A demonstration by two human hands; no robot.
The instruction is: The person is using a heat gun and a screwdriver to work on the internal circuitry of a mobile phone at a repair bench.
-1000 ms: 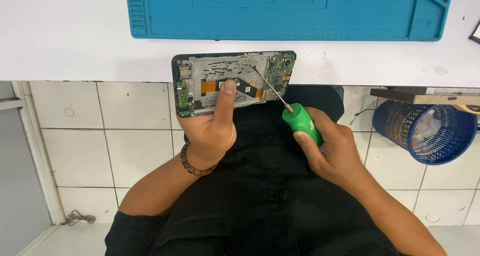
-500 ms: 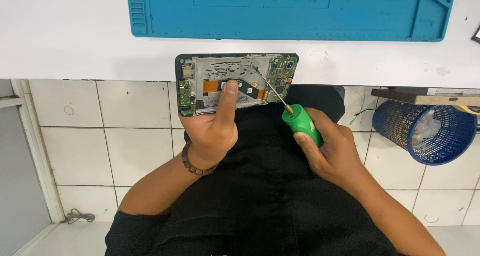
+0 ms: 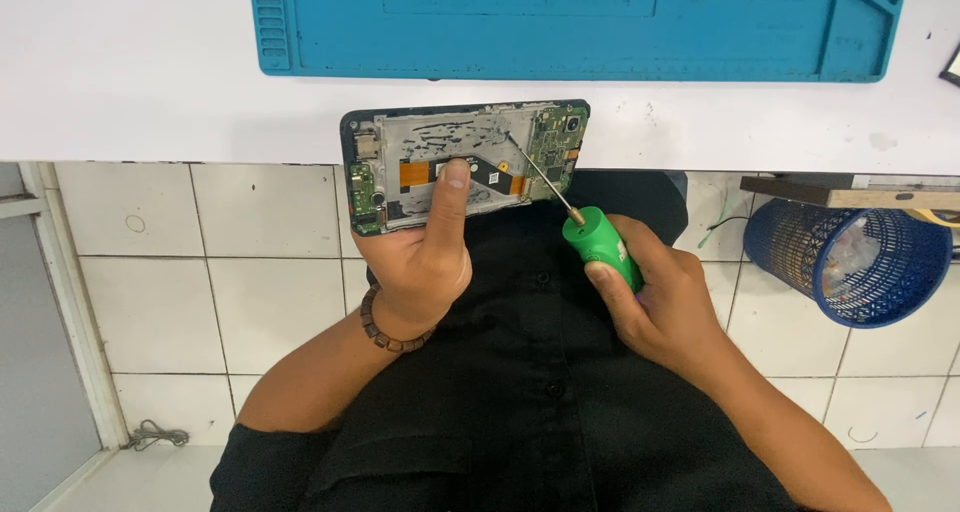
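My left hand (image 3: 425, 257) holds an opened phone (image 3: 465, 162) with its back cover off, at the edge of the white table. Its metal frame, green circuit boards and an orange flex cable are exposed, and my thumb presses on the middle of it. My right hand (image 3: 655, 307) grips a green-handled screwdriver (image 3: 597, 247). The thin shaft slants up to the left, and its tip rests inside the phone near the upper board.
A blue silicone work mat (image 3: 570, 22) lies on the white table (image 3: 130, 72) beyond the phone. A blue mesh waste basket (image 3: 850, 262) stands on the tiled floor to the right, under a wooden shelf edge (image 3: 850, 192). A cable (image 3: 150, 435) lies on the floor at lower left.
The phone and both hands sit slightly lower and to the right in view. The screwdriver tip stays on the phone's upper area.
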